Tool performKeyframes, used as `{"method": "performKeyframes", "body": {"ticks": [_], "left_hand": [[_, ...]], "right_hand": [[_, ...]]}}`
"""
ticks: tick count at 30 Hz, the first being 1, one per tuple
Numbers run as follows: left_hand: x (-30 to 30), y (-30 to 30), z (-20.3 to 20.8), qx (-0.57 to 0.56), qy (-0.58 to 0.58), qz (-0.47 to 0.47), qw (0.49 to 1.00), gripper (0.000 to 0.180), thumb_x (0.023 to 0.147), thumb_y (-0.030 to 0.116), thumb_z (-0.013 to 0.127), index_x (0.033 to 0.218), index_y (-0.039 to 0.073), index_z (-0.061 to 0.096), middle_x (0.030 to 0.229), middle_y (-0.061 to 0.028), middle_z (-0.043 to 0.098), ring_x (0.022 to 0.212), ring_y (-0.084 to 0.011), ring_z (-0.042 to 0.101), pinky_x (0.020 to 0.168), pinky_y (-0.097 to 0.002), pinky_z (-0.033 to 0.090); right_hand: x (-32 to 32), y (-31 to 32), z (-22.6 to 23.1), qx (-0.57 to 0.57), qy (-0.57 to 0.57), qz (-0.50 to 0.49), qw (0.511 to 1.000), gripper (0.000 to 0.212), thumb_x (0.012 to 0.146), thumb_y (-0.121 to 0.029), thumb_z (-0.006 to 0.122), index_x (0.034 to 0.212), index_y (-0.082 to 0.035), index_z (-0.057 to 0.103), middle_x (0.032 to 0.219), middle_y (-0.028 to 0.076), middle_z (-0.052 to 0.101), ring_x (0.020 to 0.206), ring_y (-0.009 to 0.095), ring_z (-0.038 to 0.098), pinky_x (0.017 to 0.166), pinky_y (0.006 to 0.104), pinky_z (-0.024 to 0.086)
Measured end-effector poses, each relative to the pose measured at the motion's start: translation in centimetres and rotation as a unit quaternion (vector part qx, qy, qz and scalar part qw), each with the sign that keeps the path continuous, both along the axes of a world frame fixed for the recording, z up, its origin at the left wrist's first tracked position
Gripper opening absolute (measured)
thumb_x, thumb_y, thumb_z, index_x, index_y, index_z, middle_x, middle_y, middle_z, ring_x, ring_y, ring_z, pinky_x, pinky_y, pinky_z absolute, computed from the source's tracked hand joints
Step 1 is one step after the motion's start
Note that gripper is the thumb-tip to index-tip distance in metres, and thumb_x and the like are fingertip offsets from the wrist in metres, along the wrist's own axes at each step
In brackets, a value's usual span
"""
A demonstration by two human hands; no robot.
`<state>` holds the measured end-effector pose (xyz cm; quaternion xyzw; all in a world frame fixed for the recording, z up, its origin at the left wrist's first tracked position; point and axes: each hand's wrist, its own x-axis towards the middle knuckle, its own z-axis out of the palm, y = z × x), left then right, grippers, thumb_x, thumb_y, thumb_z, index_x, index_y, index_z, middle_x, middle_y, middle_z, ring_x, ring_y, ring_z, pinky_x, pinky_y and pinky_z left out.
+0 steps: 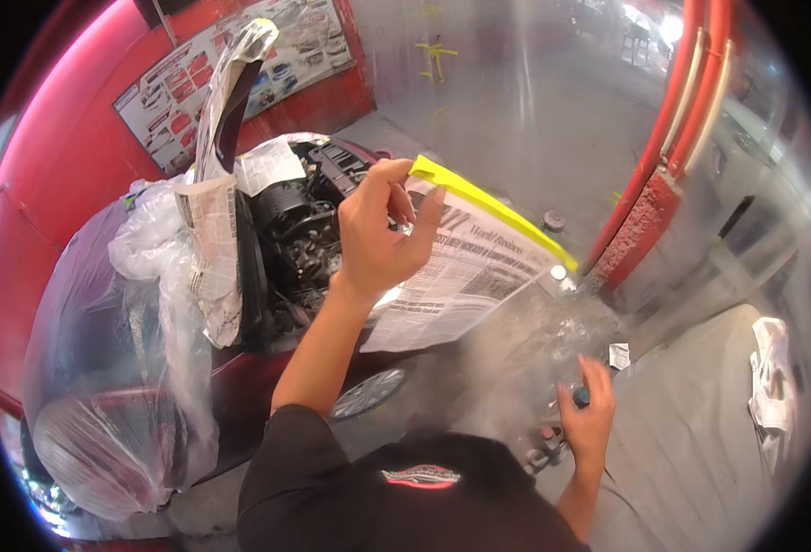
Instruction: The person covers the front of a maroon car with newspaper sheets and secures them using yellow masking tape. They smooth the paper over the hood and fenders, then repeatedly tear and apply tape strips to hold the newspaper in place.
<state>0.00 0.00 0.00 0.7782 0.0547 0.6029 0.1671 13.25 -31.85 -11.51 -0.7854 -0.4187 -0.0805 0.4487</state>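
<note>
My left hand [382,230] pinches the upper left corner of a newspaper sheet [465,271] between thumb and fingers. Along the sheet's top edge runs a strip of bright yellow masking tape [497,212], and the paper hangs down at a slant from it. Lower right, my right hand [591,414] is apart from the sheet, its thumb and fingers spread. A small dark teal thing [581,396] shows in the gap between them; whether the hand touches it cannot be made out.
At left stands a dark red car with its engine bay [300,230] exposed, partly wrapped in clear plastic sheeting [130,304] and newspaper. A red post [645,202] rises at right. A grey cover [700,414] bears white crumpled material [771,377]. Translucent plastic [516,92] hangs behind.
</note>
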Motion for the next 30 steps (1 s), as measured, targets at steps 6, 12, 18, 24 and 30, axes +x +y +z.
{"method": "performKeyframes", "body": {"ticks": [6,12,18,24,30], "left_hand": [[-7.6,5.7,1.0,-0.009,0.087,0.029,0.996,0.039,0.089,0.01,0.084,0.119,-0.002,0.062,0.086,-0.0046,0.068,0.064,-0.0074,0.057,0.057,-0.0236,0.047],[-13.7,9.3,0.7,-0.029,0.132,0.017,0.991,0.037,0.088,0.006,0.083,0.118,-0.001,0.062,0.088,-0.0048,0.071,0.067,-0.0078,0.061,0.058,-0.023,0.048],[-17.4,10.4,0.1,-0.095,0.139,0.027,0.985,0.041,0.083,0.003,0.085,0.117,-0.002,0.063,0.082,-0.0054,0.068,0.062,-0.0082,0.06,0.056,-0.023,0.047],[-19.9,10.7,-3.3,-0.241,0.188,0.048,0.951,0.125,0.068,0.019,0.094,0.165,0.001,0.018,0.154,-0.0224,0.052,0.12,-0.0275,0.064,0.087,-0.0365,0.058],[-21.8,9.7,-7.1,-0.298,0.278,0.182,0.895,0.103,0.063,0.026,0.098,0.151,0.003,0.049,0.139,-0.0195,0.064,0.116,-0.0271,0.068,0.092,-0.0388,0.056]], "right_hand": [[-2.5,15.4,11.4,0.133,-0.179,0.203,0.954,0.056,0.079,-0.007,0.081,0.133,-0.003,0.065,0.128,0.019,0.067,0.111,0.038,0.066,0.095,0.0439,0.053],[-4.1,29.5,16.2,0.012,-0.023,0.453,0.891,0.073,0.08,-0.012,0.086,0.145,-0.008,0.054,0.114,0.014,0.075,0.107,0.026,0.073,0.098,0.0402,0.054],[-7.0,35.8,15.4,-0.012,-0.011,0.56,0.828,0.054,0.083,-0.006,0.08,0.133,-0.006,0.061,0.088,0.011,0.077,0.086,0.022,0.076,0.085,0.0373,0.057],[-7.1,38.3,15.2,0.014,-0.11,0.554,0.825,0.046,0.082,0.003,0.075,0.125,-0.007,0.065,0.082,0.01,0.074,0.079,0.027,0.075,0.074,0.0354,0.056],[-3.2,43.3,15.6,0.067,-0.045,0.61,0.788,0.044,0.082,0.0,0.078,0.124,-0.006,0.068,0.084,0.01,0.076,0.079,0.022,0.077,0.076,0.0297,0.057]]}}
